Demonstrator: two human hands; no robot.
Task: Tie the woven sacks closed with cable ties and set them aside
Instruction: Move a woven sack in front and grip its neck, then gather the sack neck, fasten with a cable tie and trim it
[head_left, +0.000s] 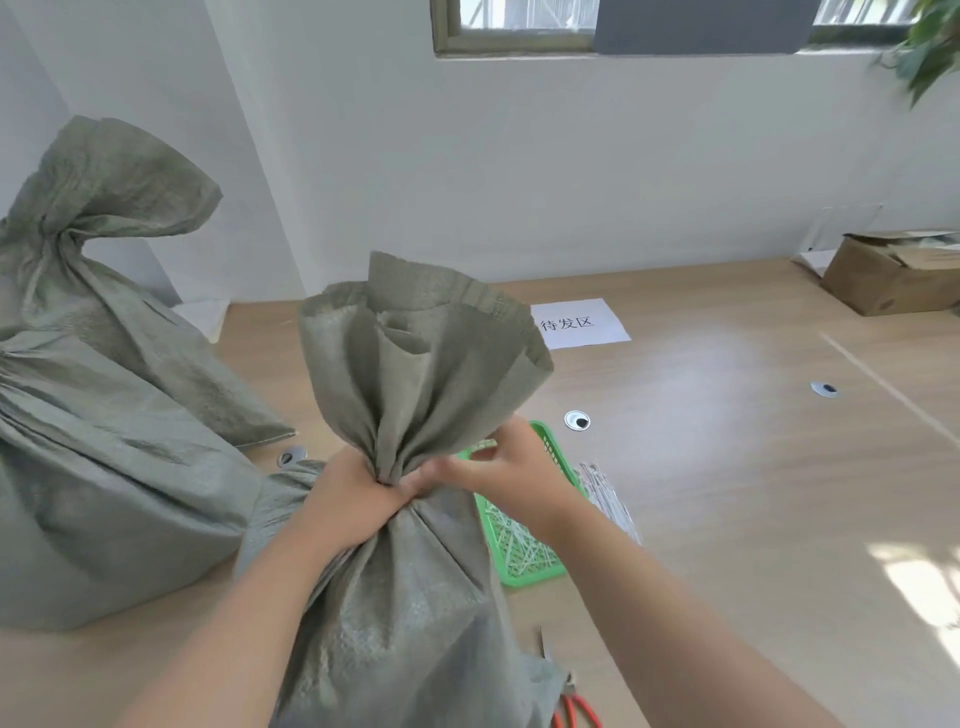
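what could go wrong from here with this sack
No tie shows round the gathered neck of the sack; if the left hand loosens its grip, the folds may spread open. The right hand works in front of the green basket, so a tug might knock it and spill the cable ties.

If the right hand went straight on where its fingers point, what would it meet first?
The right hand points left at the gathered neck of the grey-green woven sack; it would probably meet that first, with the left hand gripping just beyond.

The sack (405, 571) I grip is coarse, matt woven cloth; the basket (524, 566) is glossy green plastic (mesh-walled), on a smooth wood-grain table (727, 467).
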